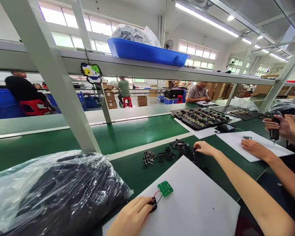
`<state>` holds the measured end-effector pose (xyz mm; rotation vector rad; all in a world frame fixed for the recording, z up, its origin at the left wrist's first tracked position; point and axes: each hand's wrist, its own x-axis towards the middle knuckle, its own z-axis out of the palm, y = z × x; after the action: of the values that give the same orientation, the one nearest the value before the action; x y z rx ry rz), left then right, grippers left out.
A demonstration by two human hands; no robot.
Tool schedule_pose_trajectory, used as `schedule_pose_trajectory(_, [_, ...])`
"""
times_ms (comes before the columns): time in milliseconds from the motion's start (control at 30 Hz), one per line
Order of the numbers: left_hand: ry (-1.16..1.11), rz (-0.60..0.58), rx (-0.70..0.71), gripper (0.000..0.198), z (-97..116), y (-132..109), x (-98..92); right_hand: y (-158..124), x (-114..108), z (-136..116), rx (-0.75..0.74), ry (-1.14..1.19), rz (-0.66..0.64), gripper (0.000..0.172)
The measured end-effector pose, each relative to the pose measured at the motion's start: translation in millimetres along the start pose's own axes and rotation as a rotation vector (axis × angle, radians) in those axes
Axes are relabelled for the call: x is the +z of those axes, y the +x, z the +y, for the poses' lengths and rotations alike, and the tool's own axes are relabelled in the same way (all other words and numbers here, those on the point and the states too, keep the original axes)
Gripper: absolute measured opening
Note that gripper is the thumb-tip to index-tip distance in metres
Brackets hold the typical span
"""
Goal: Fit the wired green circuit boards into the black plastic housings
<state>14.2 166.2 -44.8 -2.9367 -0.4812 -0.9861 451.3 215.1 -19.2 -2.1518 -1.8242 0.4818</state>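
My left hand (130,216) is closed on a small black part (153,204) over the white board (196,200). Red and black wires run from that part to a green circuit board (165,188), which lies on the white board. My right hand (203,147) reaches to the edge of a pile of black plastic parts (183,147) beyond the board, its fingers pressed together; whatever they hold is too small to make out. Left of the pile lie several small metal pieces (149,157).
A plastic bag of black items (64,193) fills the near left. A black tray of circuit assemblies (201,118) stands farther back. At the right, a co-worker's hands hold a power screwdriver (274,131) and rest on another white board (255,154). A metal post rises at the left.
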Motion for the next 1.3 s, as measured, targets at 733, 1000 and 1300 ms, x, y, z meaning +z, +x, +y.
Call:
schedule_pose_trajectory(733, [-0.681,0.351,-0.583,0.013,14,10,-25.8,-106,69,-219,-0.76,0.488,-0.193,0.011])
schedule_pose_trajectory(1000, [-1.261,0.409,-1.078,0.025,11,13,-24.2,-104,87,-228,-1.119,0.092,0.249,0.027])
schedule_pose_trajectory(1300, [-1.155,0.487,-1.012,0.018,4,14,-30.8,-106,73,-250,-0.815,0.382,-0.027,0.022])
